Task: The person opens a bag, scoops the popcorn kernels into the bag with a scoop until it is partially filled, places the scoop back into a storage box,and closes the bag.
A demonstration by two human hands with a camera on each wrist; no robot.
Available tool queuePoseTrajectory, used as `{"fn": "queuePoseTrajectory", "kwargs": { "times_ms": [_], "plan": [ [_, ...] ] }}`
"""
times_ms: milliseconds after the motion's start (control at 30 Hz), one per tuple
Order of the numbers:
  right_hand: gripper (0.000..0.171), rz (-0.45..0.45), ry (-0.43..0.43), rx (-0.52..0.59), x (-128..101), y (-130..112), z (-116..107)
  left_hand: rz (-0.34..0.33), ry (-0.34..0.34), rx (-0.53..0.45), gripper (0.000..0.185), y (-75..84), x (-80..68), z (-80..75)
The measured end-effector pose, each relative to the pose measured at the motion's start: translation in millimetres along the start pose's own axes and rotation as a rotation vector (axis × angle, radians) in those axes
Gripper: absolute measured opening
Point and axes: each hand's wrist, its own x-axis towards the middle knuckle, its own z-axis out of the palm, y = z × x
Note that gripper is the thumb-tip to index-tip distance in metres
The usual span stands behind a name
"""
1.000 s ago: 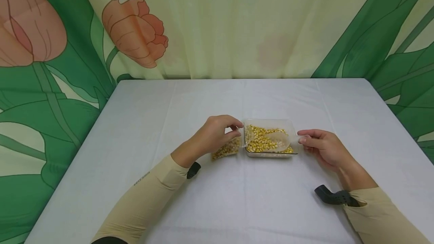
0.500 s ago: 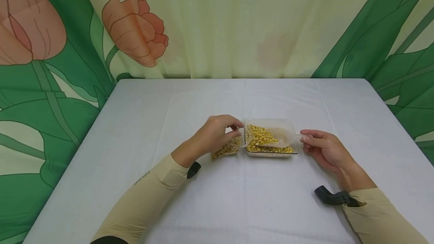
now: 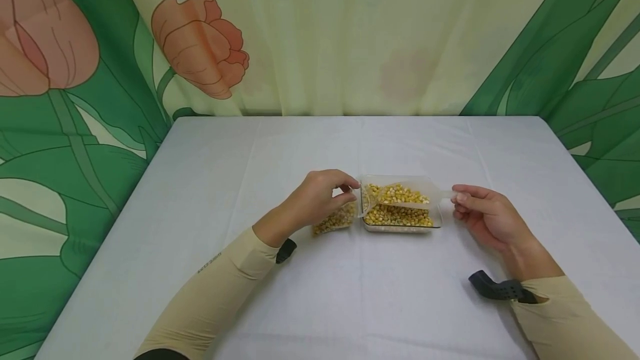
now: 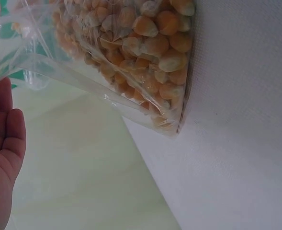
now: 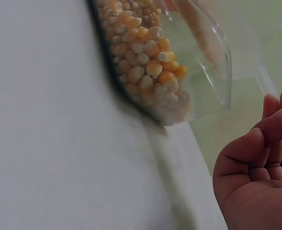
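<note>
White tablecloth (image 3: 350, 293), floral curtain backdrop (image 3: 320, 38), seemingly fabric

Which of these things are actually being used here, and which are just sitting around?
In use:
left hand pinching the clear bag of corn
right hand holding the scoop of kernels
clear tray of corn

Just there:
white table
flowered curtain

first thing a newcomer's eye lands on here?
The yellow corn kernels in the clear tray at mid-table, with a clear scoop full of them held just above it by the right hand. To the tray's left, the left hand pinches open a small clear bag partly filled with kernels. Behind the table hangs a loud curtain of green leaves and orange flowers.
</note>
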Motion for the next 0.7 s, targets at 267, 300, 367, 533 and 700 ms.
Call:
{"fn": "queuePoseTrajectory", "kwargs": {
  "times_ms": [267,300,367,533,700],
  "plan": [
    [0.03,-0.023,-0.005,-0.065,3.3,-14.0,8.4,0.0,0.002,0.02,0.02,1.0,-0.1,-0.7],
    [0.03,-0.021,0.0,-0.079,3.8,-15.4,10.3,0.002,0.004,0.019,0.02,1.0,-0.1,-0.7],
    [0.028,-0.016,0.009,-0.105,5.1,-17.6,14.5,0.005,0.004,0.014,0.019,1.0,-0.1,-0.7],
    [0.026,-0.016,0.009,-0.159,10.0,-19.8,26.3,0.009,0.005,0.005,0.019,1.2,0.2,-1.2],
    [0.028,-0.024,-0.009,-0.184,15.1,-19.0,37.1,0.071,0.045,0.007,0.017,-1.0,0.1,-0.2]
  ]
}}
